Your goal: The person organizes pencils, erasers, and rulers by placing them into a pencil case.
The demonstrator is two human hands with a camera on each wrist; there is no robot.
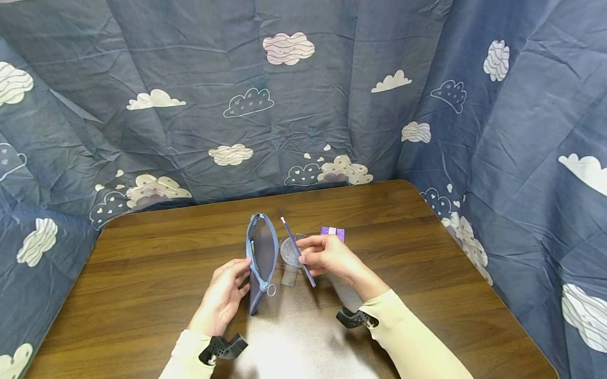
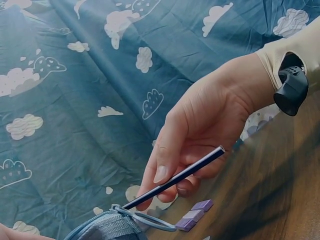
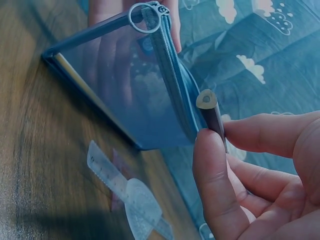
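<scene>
A translucent blue zip pencil pouch stands upright on the table with its mouth open. My left hand holds it from the left side, thumb at the rim. Inside, a yellow pencil lies along the bottom edge. Just right of the pouch, my right hand pinches a dark blue pencil between thumb and fingers. That pencil is tilted above the table, its white-tipped end pointing away; the near end is flat and shows the lead core. The pouch's zipper ring hangs at the near end of the opening.
Beneath the held pencil lie a clear ruler and a clear round protractor, overlapping. A small purple and white block sits behind my right hand. Cloud-patterned fabric hangs behind and beside the wooden table.
</scene>
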